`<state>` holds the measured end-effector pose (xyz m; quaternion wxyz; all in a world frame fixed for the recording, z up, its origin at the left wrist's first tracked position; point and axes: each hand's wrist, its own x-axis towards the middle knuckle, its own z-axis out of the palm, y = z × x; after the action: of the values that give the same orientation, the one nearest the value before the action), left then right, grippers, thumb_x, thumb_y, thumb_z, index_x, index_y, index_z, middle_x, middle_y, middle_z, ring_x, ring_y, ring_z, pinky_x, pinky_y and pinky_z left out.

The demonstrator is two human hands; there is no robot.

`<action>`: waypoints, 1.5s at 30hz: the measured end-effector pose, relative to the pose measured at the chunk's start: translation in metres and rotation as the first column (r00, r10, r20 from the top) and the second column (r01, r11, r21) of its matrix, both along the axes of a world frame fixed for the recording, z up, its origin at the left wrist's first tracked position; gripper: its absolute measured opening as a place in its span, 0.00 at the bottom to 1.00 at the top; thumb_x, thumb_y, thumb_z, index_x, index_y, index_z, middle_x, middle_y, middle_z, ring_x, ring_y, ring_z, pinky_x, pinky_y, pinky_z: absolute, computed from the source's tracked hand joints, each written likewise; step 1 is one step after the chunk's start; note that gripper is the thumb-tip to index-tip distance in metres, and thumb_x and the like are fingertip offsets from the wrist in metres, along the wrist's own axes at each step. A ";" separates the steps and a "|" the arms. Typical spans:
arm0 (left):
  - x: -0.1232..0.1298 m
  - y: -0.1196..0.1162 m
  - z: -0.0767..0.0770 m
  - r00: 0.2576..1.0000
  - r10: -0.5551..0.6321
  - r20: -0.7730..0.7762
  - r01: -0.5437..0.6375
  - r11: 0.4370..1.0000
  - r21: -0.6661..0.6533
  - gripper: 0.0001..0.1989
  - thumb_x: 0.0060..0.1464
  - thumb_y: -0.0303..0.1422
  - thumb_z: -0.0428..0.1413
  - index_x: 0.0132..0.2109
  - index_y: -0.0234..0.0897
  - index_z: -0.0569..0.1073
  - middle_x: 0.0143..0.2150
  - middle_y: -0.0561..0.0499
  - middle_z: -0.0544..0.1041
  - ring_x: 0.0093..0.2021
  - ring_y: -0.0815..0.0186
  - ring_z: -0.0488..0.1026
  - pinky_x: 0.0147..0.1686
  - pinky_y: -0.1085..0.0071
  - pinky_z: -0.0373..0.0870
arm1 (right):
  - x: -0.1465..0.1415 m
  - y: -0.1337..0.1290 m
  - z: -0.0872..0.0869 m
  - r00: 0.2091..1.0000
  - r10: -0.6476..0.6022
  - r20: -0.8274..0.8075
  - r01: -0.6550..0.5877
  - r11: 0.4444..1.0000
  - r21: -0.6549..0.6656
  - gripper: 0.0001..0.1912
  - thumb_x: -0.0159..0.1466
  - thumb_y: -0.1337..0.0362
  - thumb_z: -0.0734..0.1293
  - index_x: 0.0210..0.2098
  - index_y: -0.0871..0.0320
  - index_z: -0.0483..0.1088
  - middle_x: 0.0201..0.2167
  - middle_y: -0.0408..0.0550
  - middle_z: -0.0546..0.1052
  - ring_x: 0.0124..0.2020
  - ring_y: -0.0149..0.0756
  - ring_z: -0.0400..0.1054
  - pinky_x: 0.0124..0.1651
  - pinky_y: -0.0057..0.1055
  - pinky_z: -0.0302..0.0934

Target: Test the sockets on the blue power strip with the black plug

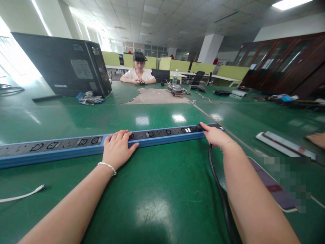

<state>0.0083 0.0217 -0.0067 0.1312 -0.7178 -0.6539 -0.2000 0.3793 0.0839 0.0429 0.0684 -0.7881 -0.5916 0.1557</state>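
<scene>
A long blue power strip [167, 139] with rows of black sockets lies across the green table. My left hand [117, 145] grips it near the middle, fingers over its top and thumb along the near side. At the strip's right part, my right hand [215, 135] is closed round a black plug [200, 128], which sits against the sockets; whether it is fully seated I cannot tell. From under that hand a black power cord [217, 184] runs down toward the near edge. Two white marks show on the strip just left of the plug.
A black computer case [68, 64] stands at the back left, with work gloves [89, 98] before it. A white cable [22, 196] lies at left, a phone-like device [271, 186] at right. Across the table sits a person [139, 73]; another hand [317, 138] shows at far right.
</scene>
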 end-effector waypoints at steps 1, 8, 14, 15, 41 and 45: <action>0.000 0.000 0.000 1.000 0.002 0.000 -0.002 1.000 0.000 0.25 0.54 0.48 0.45 0.54 0.39 0.66 0.57 0.44 0.68 0.57 0.55 0.62 0.55 0.54 0.52 | 0.001 0.001 0.000 1.000 0.001 0.005 -0.001 1.000 0.004 0.29 0.65 0.59 0.53 0.64 0.49 0.44 0.24 0.47 0.75 0.16 0.32 0.64 0.25 0.30 0.62; 0.000 0.000 0.000 1.000 -0.003 -0.005 0.003 1.000 0.010 0.24 0.53 0.48 0.46 0.53 0.40 0.66 0.57 0.44 0.68 0.57 0.55 0.62 0.55 0.54 0.53 | -0.002 -0.005 0.013 0.999 0.019 -0.038 -0.019 1.000 0.008 0.30 0.62 0.64 0.56 0.63 0.51 0.49 0.16 0.42 0.69 0.12 0.28 0.59 0.18 0.25 0.57; 0.000 0.000 0.000 1.000 -0.002 -0.013 0.003 1.000 0.013 0.24 0.54 0.47 0.46 0.52 0.40 0.66 0.56 0.45 0.68 0.57 0.55 0.62 0.55 0.54 0.53 | -0.002 -0.002 0.014 0.999 0.042 0.020 -0.042 0.999 0.010 0.30 0.61 0.65 0.57 0.63 0.51 0.51 0.13 0.39 0.67 0.12 0.29 0.61 0.19 0.24 0.57; 0.000 0.000 0.000 1.000 -0.001 -0.008 0.001 1.000 0.011 0.24 0.54 0.48 0.46 0.52 0.40 0.66 0.56 0.45 0.68 0.57 0.55 0.62 0.55 0.54 0.52 | -0.002 -0.001 0.012 0.999 0.049 0.022 -0.050 0.998 0.028 0.30 0.61 0.65 0.58 0.63 0.52 0.51 0.13 0.39 0.68 0.13 0.29 0.62 0.20 0.24 0.57; 0.002 -0.003 0.002 1.000 0.003 0.002 -0.003 1.000 0.007 0.25 0.54 0.47 0.45 0.53 0.39 0.66 0.57 0.44 0.68 0.58 0.55 0.61 0.55 0.55 0.52 | 0.014 -0.009 0.044 0.973 -0.221 -0.068 0.221 0.805 0.550 0.25 0.62 0.50 0.55 0.44 0.60 0.73 0.29 0.53 0.76 0.31 0.41 0.71 0.32 0.30 0.60; 0.001 -0.003 0.001 1.000 0.002 0.004 -0.002 1.000 0.018 0.25 0.54 0.47 0.45 0.53 0.40 0.66 0.56 0.44 0.68 0.57 0.54 0.61 0.55 0.54 0.52 | 0.028 -0.002 0.029 0.978 -0.207 -0.006 0.187 0.869 0.458 0.23 0.62 0.53 0.55 0.41 0.61 0.74 0.28 0.54 0.77 0.31 0.40 0.71 0.32 0.29 0.59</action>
<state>0.0093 0.0192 -0.0053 0.1365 -0.7155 -0.6531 -0.2072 0.4077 0.0821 0.0721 0.2544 -0.8092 -0.5294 -0.0125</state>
